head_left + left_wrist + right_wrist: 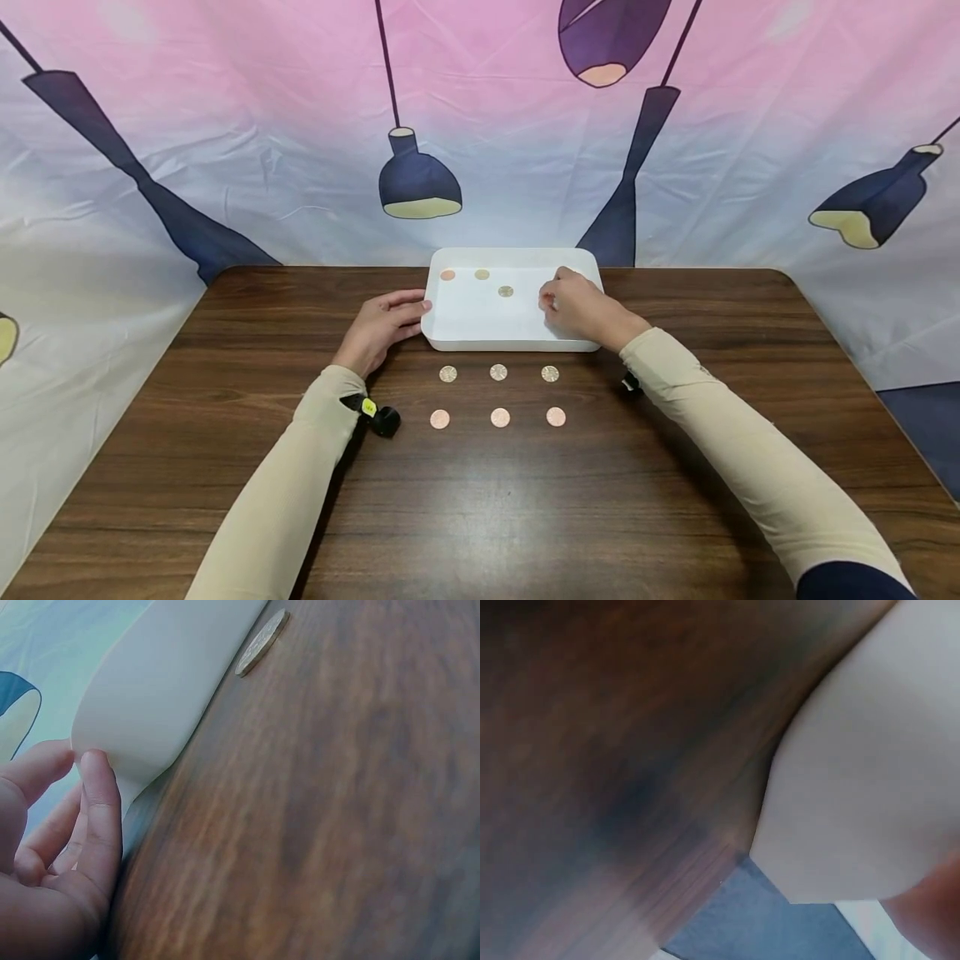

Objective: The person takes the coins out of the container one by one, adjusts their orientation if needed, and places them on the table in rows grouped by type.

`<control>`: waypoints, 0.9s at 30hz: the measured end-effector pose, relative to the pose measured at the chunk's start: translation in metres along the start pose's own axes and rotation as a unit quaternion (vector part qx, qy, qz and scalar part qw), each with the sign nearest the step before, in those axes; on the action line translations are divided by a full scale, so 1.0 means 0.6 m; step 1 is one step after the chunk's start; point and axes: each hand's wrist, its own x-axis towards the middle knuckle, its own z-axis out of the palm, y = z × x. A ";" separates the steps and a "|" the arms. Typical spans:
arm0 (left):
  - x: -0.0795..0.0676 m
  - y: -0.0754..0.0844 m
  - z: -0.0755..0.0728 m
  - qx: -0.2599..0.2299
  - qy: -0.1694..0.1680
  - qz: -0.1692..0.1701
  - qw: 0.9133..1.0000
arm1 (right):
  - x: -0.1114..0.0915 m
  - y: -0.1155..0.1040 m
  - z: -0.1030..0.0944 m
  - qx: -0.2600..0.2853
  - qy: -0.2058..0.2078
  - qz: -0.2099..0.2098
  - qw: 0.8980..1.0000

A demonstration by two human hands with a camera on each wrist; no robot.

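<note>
A shallow white tray [480, 344] stands at the back of the table. My left hand [383, 325] is at its left side, with thumb and a finger touching the tray's corner in the left wrist view. Over the tray's right part is my right hand [576, 305], its fingers bent together and tips low over the floor; whatever is between them is hidden. Inside the tray lie a copper-coloured coin [447, 275], a pale gold coin [482, 273] and a duller gold coin [506, 292]. Only the tray's outer wall [855, 787] and a bit of hand show in the right wrist view.
In front of the tray, on the brown wooden table [480, 517], lie two rows of three coins: gold and silvery coins [498, 372] nearer the tray, copper-coloured coins [500, 417] nearer me. A patterned cloth [315, 167] hangs behind the table's back edge.
</note>
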 end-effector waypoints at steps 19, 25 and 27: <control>-0.003 0.003 -0.001 0.008 -0.003 0.003 1.000 | -0.077 -0.001 -0.033 0.081 0.092 0.013 0.992; -0.001 0.002 0.002 0.010 -0.003 0.005 1.000 | -0.100 -0.002 -0.038 0.121 0.115 0.024 0.986; -0.001 0.002 0.003 0.010 -0.003 0.006 1.000 | -0.107 -0.001 -0.038 0.132 0.119 0.027 0.984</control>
